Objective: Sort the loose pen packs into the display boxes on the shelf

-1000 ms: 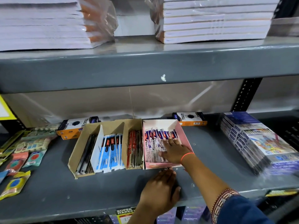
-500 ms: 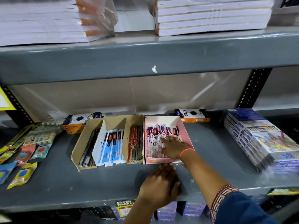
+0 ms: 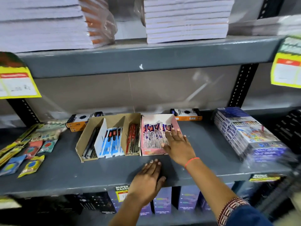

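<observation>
A pink display box on the grey shelf holds several purple-and-white pen packs. My right hand lies flat over the box's right front part, fingers spread on the packs, holding nothing. My left hand rests palm down on the shelf just in front of the pink box, fingers together. To the left stands a brown cardboard box with black pens, blue-and-white packs and red packs in separate compartments.
Loose blister packs lie at the shelf's left. Two orange-and-white boxes sit at the back. A stack of wrapped colour sets fills the right. Notebook stacks rest on the upper shelf; yellow price tags hang down.
My right hand has slid toward the right edge of the pink box. My left hand stays on the shelf in front. The camera has shifted, showing more of the shelf sides.
</observation>
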Tool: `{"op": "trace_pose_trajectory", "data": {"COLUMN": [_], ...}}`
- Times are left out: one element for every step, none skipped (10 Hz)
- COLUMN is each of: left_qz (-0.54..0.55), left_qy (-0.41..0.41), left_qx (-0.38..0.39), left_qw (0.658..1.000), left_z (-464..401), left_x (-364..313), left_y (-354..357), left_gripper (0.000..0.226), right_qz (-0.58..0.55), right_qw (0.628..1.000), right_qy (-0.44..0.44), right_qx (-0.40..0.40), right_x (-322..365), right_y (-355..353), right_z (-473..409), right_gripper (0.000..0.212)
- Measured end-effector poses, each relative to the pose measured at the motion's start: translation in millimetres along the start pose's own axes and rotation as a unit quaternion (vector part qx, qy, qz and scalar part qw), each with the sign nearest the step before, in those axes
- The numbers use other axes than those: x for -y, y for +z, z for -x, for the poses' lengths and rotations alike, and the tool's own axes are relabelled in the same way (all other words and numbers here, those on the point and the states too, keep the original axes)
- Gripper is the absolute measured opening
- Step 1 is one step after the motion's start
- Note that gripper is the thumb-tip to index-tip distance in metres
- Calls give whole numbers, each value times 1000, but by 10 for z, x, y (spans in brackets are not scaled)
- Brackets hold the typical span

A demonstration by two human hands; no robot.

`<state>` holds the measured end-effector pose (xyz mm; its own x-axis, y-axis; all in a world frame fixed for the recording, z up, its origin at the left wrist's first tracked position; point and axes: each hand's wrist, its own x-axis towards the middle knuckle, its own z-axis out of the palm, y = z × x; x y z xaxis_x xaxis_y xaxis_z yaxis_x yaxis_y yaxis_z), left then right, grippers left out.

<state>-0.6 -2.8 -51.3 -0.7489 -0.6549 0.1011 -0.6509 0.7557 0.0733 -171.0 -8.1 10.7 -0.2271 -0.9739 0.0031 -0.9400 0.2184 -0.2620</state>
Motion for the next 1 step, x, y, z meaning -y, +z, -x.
{"op": "trace_pose_trajectory", "data": {"left_qz": [-26], "left_qy": [-32], "left_qx": [32], "left_qw": [999], "left_z": [223], "left_x": [154], "left_y": [-17], "left_gripper": [60], "right_qz": [17], "right_qw": [1000], "right_qy": [13], "right_qx": [-18], "right_x": [16], "right_y": [15], "right_z": [244], "right_gripper": [62]}}
